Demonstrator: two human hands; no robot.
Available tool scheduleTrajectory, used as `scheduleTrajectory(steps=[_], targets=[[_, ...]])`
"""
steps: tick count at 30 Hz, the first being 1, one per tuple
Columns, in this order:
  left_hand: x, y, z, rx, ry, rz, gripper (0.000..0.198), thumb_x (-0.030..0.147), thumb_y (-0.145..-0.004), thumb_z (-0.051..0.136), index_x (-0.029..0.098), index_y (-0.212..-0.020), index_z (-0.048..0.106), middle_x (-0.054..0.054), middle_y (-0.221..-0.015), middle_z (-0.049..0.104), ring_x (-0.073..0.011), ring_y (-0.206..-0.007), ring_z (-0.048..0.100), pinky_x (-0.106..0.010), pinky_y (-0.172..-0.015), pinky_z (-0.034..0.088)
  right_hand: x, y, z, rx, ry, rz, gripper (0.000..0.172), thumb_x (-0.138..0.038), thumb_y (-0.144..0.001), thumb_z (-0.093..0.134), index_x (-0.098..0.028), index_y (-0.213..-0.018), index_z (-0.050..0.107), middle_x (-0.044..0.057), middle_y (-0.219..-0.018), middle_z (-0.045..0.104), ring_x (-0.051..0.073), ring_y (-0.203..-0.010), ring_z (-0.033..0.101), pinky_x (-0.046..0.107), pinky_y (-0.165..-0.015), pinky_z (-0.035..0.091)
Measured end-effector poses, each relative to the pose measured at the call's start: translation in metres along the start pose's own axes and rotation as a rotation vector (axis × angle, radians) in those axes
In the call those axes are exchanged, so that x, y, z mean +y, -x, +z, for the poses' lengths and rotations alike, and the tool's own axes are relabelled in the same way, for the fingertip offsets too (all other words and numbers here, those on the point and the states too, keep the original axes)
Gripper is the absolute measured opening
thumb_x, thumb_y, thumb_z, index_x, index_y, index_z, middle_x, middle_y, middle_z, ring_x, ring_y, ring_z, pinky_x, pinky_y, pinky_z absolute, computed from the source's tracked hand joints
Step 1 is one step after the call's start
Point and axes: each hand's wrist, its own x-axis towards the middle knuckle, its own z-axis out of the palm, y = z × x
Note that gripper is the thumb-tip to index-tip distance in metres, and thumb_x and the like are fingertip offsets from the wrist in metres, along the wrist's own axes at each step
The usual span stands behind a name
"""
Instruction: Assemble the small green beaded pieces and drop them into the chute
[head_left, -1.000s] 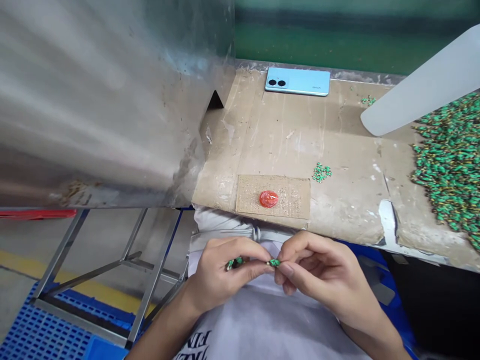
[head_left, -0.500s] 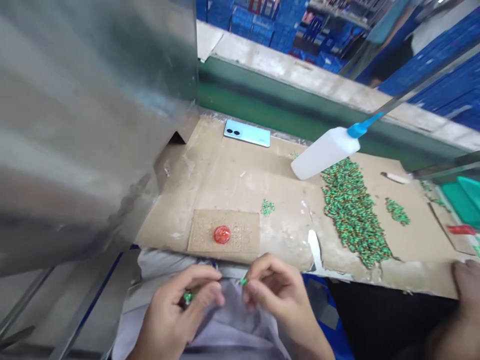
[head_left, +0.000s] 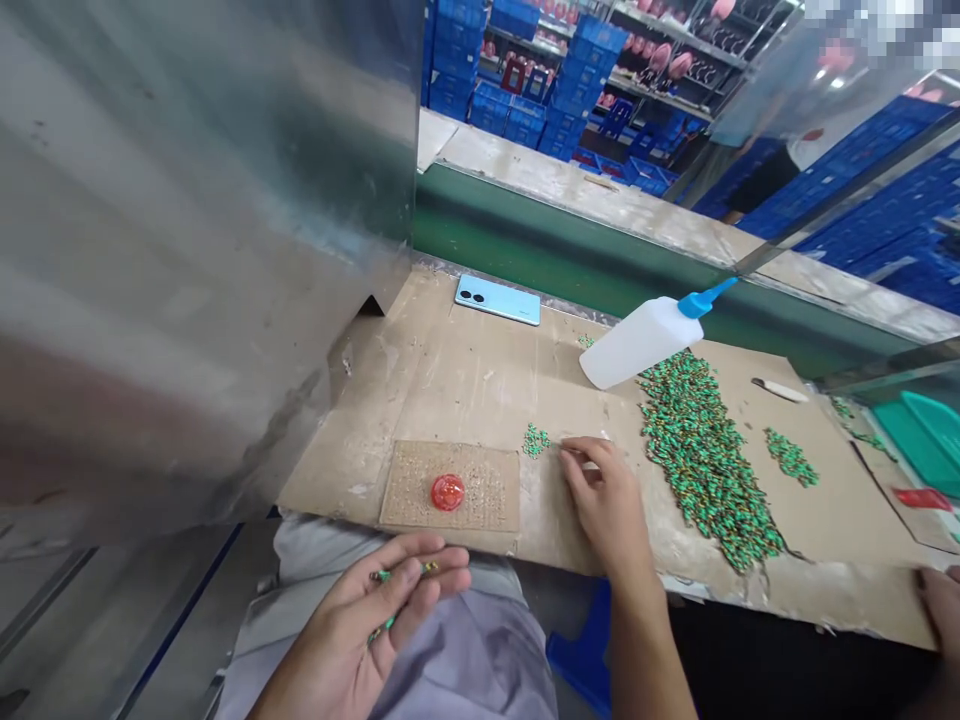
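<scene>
My left hand (head_left: 375, 610) is over my lap, palm up, fingers curled round a few small green pieces with gold-coloured ends (head_left: 384, 576). On the table, my right hand (head_left: 609, 505) has its thumb and fingertips drawn together right beside a small cluster of green pieces (head_left: 535, 441). Whether a piece sits between those fingertips is too small to make out. Left of the cluster lies a rectangle of corrugated cardboard (head_left: 487, 512), with a round, shiny red object (head_left: 448, 492) on it. A large heap of the same green pieces (head_left: 705, 460) spreads to the right of my right hand.
A white squeeze bottle with a blue nozzle (head_left: 637, 343) leans over the heap's far end. A light-blue phone (head_left: 498, 300) lies at the back. At right are a knife (head_left: 780, 390), a green tray (head_left: 919, 435) and another person's hand (head_left: 941, 600). Sheet metal (head_left: 225, 250) walls the left.
My right hand has moved from my lap, where it pinched a green piece, forward to the small cluster. My left hand has turned more palm up, still with pieces. The view has tilted up.
</scene>
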Motion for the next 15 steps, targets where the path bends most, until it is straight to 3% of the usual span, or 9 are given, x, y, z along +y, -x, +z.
scheduleTrajectory(steps=[2, 5, 7, 9, 15], targets=[[-0.001, 0.001, -0.001, -0.015, -0.043, 0.006, 0.037, 0.029, -0.075, 0.097, 0.013, -0.103, 0.079, -0.013, -0.104, 0.083, -0.0196, -0.088, 0.08, -0.016, -0.067, 0.061, -0.002, -0.007, 0.009, -0.05, 0.073, -0.035, 0.021, -0.04, -0.094, 0.069, -0.022, -0.092, 0.078, 0.011, -0.098, 0.074, 0.027, -0.091, 0.066, 0.044, -0.084, 0.052], [-0.005, -0.001, -0.004, -0.073, -0.092, 0.048, 0.044, 0.052, -0.073, 0.095, 0.015, -0.089, 0.077, -0.004, -0.077, 0.077, -0.0064, -0.051, 0.061, -0.01, -0.039, 0.035, -0.001, -0.014, 0.012, -0.089, 0.151, -0.064, 0.027, -0.043, -0.098, 0.063, -0.021, -0.091, 0.077, 0.011, -0.096, 0.074, 0.029, -0.092, 0.066, 0.045, -0.086, 0.05], [-0.009, -0.004, -0.007, -0.097, -0.107, 0.066, 0.05, 0.06, -0.071, 0.093, 0.015, -0.084, 0.077, 0.0, -0.067, 0.069, -0.0007, -0.043, 0.043, -0.009, -0.038, 0.022, 0.0, -0.015, 0.011, -0.113, 0.181, -0.078, 0.029, -0.044, -0.1, 0.061, -0.021, -0.093, 0.077, 0.011, -0.096, 0.074, 0.029, -0.091, 0.067, 0.044, -0.084, 0.051], [-0.012, -0.007, -0.009, -0.091, -0.111, 0.078, 0.052, 0.062, -0.07, 0.093, 0.014, -0.084, 0.078, 0.001, -0.066, 0.065, 0.0011, -0.043, 0.034, -0.01, -0.041, 0.021, -0.001, -0.015, 0.01, -0.123, 0.201, -0.091, 0.029, -0.043, -0.1, 0.06, -0.021, -0.093, 0.076, 0.011, -0.096, 0.075, 0.028, -0.089, 0.068, 0.042, -0.082, 0.051], [-0.013, -0.015, -0.016, -0.073, -0.163, 0.062, 0.045, 0.054, -0.066, 0.097, 0.019, -0.09, 0.083, -0.005, -0.077, 0.073, -0.0031, -0.049, 0.035, -0.013, -0.042, 0.028, -0.002, -0.013, 0.019, -0.072, 0.245, -0.111, 0.028, -0.04, -0.1, 0.056, -0.022, -0.087, 0.072, 0.009, -0.091, 0.073, 0.025, -0.082, 0.067, 0.038, -0.078, 0.053]])
